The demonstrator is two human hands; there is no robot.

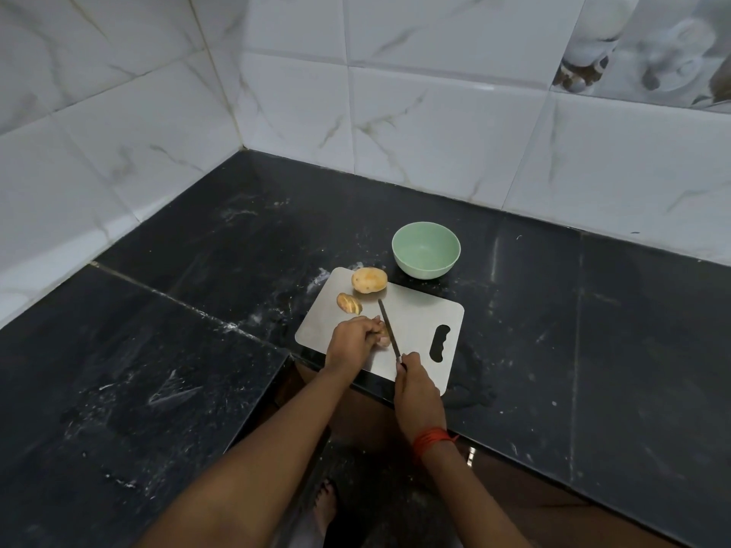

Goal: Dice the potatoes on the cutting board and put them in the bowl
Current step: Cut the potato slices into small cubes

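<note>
Left hand (352, 344) clamps potato piece (383, 337) on steel cutting board (419, 318). Right hand (415, 389) grips knife (389, 330), blade just beside left fingertips. Risk: piece skids on smooth metal, fingers nicked. Board's near edge at surface (553, 310) lip, may tip. Whole potato (369, 280) and cut half (349, 303) at far end. Green bowl (425, 270) beyond, empty.

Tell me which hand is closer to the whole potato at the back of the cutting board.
Left. The left hand holds a potato piece just this side of the whole potato; the right hand grips the knife farther away, at the cutting board near edge.
</note>
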